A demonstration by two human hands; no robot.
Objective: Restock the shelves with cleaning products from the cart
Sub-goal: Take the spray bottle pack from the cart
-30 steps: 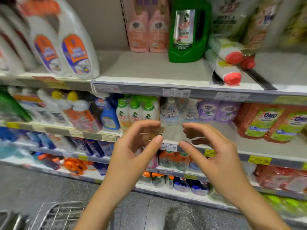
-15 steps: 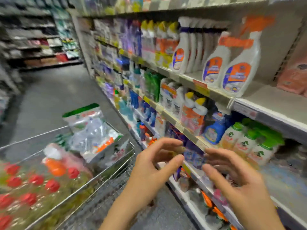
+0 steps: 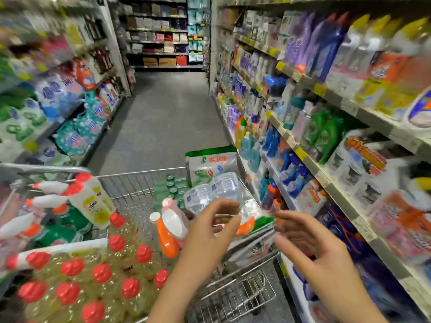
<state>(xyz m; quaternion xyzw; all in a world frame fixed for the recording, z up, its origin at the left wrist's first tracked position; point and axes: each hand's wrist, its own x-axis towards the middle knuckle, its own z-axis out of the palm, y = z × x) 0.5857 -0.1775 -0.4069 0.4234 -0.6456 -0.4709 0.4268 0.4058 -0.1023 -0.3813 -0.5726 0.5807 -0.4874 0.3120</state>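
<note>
Hovering over the cart point(image 3: 140, 171), both hands hold nothing.
The left hand point(image 3: 210, 231) and right hand point(image 3: 312, 248) hang side by side above the cart's right edge, fingers point(image 3: 219, 205) loosely curled and apart, gripping nothing. Below them lie clear packs point(image 3: 224, 185), a green-topped pouch point(image 3: 210, 166), an orange bottle point(image 3: 166, 238) and red-capped bottles point(image 3: 100, 273). The shelves point(image 3: 323, 177) stand just to the right.

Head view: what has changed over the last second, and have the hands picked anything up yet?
The view swung left, from facing the shelves to looking down the aisle over the cart. The left hand and right hand came along and now hover by the clear bottle pack at the cart's right side. Nothing was taken hold of or let go. Unchanged: both hands empty, fingers loosely curled, a gap between them.
</note>
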